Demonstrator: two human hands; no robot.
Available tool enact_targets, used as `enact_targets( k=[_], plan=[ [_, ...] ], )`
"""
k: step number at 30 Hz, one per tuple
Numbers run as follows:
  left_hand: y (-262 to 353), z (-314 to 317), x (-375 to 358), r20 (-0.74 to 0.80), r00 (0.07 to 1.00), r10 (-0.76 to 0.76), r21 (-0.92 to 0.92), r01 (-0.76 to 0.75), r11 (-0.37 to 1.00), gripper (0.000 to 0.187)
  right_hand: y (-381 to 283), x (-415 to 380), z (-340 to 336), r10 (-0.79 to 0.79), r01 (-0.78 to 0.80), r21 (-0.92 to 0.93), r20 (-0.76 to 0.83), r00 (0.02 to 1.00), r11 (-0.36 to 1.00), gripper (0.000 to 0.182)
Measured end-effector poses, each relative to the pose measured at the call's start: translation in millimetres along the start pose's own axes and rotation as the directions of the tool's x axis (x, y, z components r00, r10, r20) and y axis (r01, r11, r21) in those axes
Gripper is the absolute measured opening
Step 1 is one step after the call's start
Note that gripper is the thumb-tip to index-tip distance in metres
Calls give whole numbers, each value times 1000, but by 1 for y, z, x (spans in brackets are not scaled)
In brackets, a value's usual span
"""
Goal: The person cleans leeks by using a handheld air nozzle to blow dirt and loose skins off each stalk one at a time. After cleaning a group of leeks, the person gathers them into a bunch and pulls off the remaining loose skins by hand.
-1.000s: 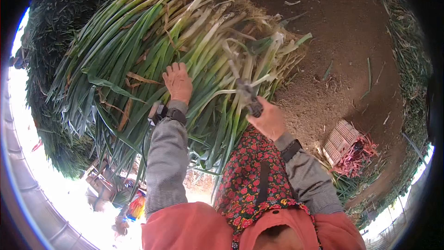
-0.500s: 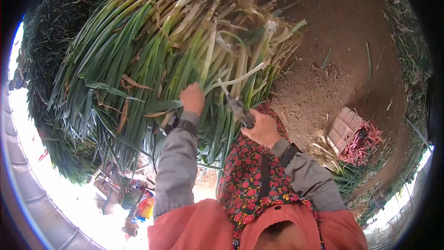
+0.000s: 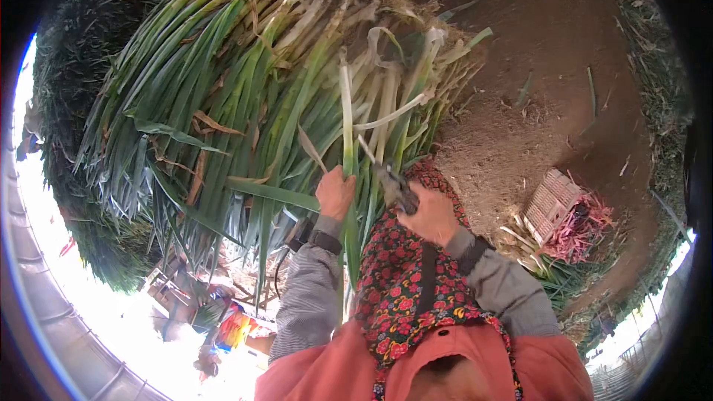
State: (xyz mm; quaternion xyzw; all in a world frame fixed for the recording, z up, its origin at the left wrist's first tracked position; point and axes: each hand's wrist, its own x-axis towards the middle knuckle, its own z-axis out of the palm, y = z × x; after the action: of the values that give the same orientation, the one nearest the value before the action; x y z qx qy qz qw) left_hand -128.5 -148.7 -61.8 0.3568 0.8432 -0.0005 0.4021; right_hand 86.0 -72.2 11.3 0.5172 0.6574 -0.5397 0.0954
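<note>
My left hand (image 3: 336,193) is closed around a leek (image 3: 347,108), whose white stalk points up and away while its green leaves trail down toward my apron. A dry brown leaf sticks up beside the fingers. In my right hand (image 3: 433,215) is a dirty air blow gun (image 3: 392,184), gripped by its handle; its thin nozzle slants up and left, close beside the leek's stalk. Beyond both hands lies a large heap of leeks (image 3: 245,82), roots toward the far side, green leaves toward me. The flowered apron (image 3: 408,289) covers my lap.
On the brown dirt floor (image 3: 549,104) to the right stands a pinkish crate (image 3: 551,204) with reddish strips spilling from it, and a few leeks lie near it. A dark green pile (image 3: 74,104) rises at the left. Another leafy pile (image 3: 661,82) lines the right edge.
My left hand has moved right and slightly toward me, and a leek now stands out in it. My right hand and the blow gun have shifted slightly right and nearer to me.
</note>
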Motion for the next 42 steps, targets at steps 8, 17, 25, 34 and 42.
enact_targets(
  k=[8,17,25,34,42],
  plan=[
    [-8,12,-21,48,999,0,-14,1,1000,29,2,81,9,58,-60,-25,-86,995,998,55],
    [-17,40,-51,90,996,-11,-28,13,1000,28,13,84,6,37,-36,28,-70,997,999,58],
    [-24,50,-52,118,993,-24,-50,30,998,27,8,49,3,1,-4,-63,-43,999,998,51],
    [-31,55,-51,88,995,41,-72,-35,997,29,-9,80,5,20,-22,-25,-48,999,999,48],
    [-23,77,-65,93,985,146,-4,-146,989,26,34,64,3,165,-157,62,-153,974,986,53]
  ],
)
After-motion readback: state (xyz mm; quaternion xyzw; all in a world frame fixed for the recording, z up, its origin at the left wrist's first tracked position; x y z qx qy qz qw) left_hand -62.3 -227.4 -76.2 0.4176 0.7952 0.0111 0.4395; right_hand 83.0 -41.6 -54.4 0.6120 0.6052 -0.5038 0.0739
